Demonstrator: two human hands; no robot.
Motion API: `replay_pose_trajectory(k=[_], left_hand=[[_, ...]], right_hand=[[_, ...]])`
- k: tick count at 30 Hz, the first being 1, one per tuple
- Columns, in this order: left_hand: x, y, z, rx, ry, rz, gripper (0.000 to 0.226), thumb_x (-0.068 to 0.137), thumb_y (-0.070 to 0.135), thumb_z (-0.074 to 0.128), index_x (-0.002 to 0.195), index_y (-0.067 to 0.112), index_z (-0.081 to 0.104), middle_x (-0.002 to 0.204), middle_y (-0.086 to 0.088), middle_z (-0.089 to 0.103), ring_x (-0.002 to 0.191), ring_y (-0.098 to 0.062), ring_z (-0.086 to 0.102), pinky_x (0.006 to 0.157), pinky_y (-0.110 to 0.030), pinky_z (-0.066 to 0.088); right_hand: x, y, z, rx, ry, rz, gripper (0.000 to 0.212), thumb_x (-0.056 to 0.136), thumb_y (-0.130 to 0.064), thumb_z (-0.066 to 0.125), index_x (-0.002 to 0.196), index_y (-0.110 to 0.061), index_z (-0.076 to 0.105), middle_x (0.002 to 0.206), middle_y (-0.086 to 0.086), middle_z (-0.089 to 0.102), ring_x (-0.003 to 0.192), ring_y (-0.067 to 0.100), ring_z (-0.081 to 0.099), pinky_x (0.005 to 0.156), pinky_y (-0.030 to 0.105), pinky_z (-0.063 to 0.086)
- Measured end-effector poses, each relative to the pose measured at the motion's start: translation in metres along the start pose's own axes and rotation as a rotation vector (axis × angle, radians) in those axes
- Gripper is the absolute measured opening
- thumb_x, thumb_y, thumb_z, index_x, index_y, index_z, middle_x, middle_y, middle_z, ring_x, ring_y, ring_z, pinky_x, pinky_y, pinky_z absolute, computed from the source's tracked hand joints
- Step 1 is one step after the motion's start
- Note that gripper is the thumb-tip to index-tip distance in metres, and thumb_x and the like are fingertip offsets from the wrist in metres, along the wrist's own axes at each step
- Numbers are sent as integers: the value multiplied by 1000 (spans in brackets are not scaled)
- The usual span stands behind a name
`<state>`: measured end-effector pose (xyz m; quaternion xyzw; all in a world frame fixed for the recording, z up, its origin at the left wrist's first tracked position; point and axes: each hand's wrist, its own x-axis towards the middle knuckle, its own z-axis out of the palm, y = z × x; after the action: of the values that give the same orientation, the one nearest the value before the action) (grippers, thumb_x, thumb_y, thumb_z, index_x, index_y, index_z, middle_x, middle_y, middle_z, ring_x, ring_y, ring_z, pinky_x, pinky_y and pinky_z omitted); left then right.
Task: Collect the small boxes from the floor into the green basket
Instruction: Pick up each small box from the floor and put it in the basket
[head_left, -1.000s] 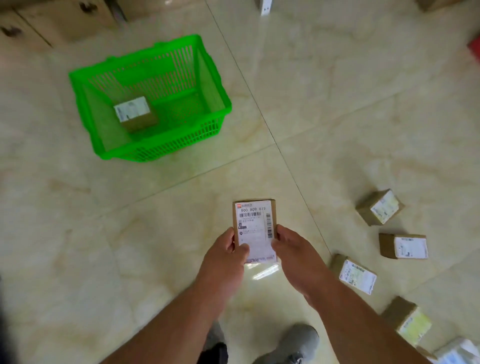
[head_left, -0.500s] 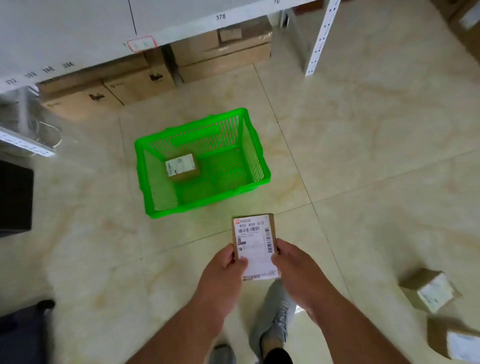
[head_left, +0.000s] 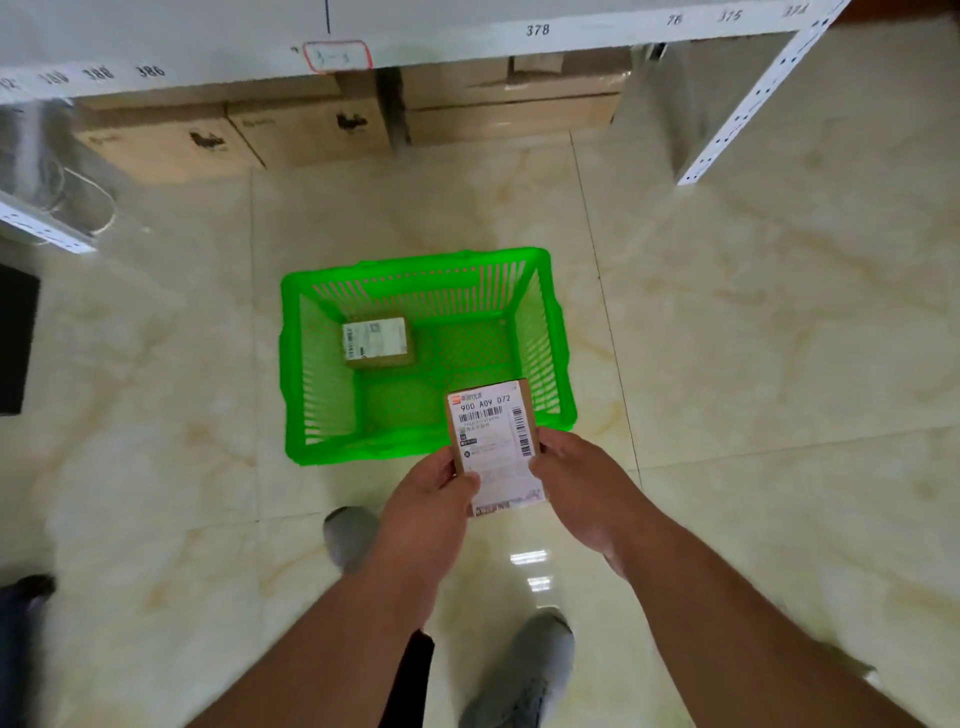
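Observation:
A small brown box with a white shipping label (head_left: 493, 441) is held flat between both hands, its far end over the near right corner of the green basket (head_left: 296, 364). My left hand (head_left: 431, 493) grips its left edge and my right hand (head_left: 576, 483) grips its right edge. The basket stands on the tiled floor straight ahead. Inside it, near the far left corner, lies one other small labelled box (head_left: 378, 340).
A white numbered shelf (head_left: 467, 36) runs across the top, with large cardboard cartons (head_left: 311, 130) on the floor beneath it. Its white perforated upright (head_left: 748, 104) stands at the right. A dark object (head_left: 15, 343) sits at the left edge. My grey shoes (head_left: 524, 675) are below.
I have walked up to the basket; it went from the upper left to straight ahead, and the held box now overlaps its near rim. The loose boxes on the right left the view.

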<state>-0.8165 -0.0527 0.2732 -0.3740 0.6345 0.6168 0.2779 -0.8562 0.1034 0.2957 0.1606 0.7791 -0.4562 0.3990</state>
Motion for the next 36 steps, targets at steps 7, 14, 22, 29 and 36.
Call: replay_pose_trajectory(k=[7,14,22,29,36], left_hand=[[56,47,-26,0,-107,-17,35,93,16,54,121,29,71,116,13,78,112,-12,71,107,-44,50],[120,82,-34,-94,-76,-85,30,97,15,55,119,28,71,114,14,77,108,-9,70,100,-36,52],[227,62,3,-376,-18,-289,27,96,14,54,116,21,70,111,5,79,117,-25,66,106,-45,49],[309,28,23,-618,43,-356,22,98,10,56,112,23,68,112,5,70,114,-16,59,104,-49,50],[354,10,22,-757,65,-381,23,99,7,55,100,26,68,106,4,69,117,-20,59,102,-51,53]], right_hand=[[67,-52,6,-27,3,28,49,95,-12,41,136,-28,61,134,-9,66,122,18,61,102,34,48],[155,-87,3,-179,-4,19,46,94,-15,44,136,-25,60,134,-3,66,111,21,63,82,31,50],[286,-85,0,-667,-78,-80,30,96,-21,45,121,-15,62,118,12,69,89,28,63,74,34,52],[391,-60,20,-934,-154,-132,26,89,-23,47,104,-7,62,102,17,66,90,34,64,72,34,52],[442,-56,49,-1034,-230,-181,14,90,-23,47,96,-14,56,89,7,56,78,25,59,51,25,34]])
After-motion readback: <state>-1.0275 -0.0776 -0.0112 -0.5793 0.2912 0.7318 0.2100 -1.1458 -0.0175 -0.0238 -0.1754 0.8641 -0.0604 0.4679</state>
